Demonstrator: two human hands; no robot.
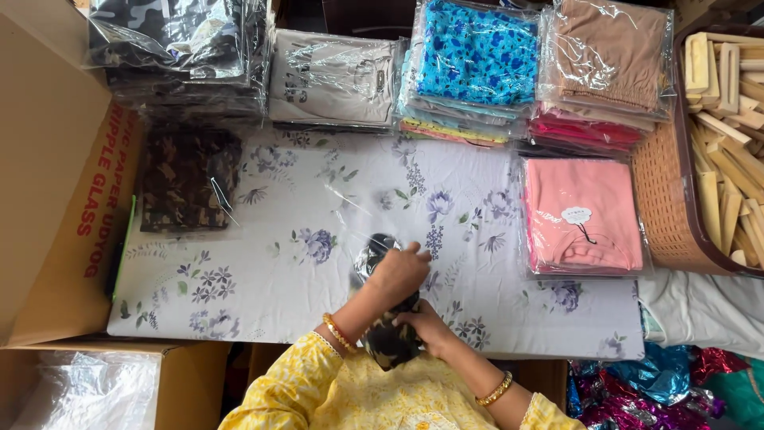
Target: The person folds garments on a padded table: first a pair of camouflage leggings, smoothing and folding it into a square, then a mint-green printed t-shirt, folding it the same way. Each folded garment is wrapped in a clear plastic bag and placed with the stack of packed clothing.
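Head view: left hand (398,271) at 12 o'clock and right hand (427,326) at 6 o'clock both close on a dark camouflage fabric garment (387,338), half inside a clear plastic sleeve (374,253), stretched over the floral-print table cover (302,263) edge, apparently for support. Pink packed garment (581,215) lies at 3 o'clock.

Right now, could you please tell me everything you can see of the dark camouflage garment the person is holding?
The camouflage garment is soft cloth in dark green, brown and black patches. It is bunched into a narrow roll at the near edge of the flowered table cover. Its far end sits inside a shiny clear plastic bag. The left hand grips it from above and the right hand holds its near side.
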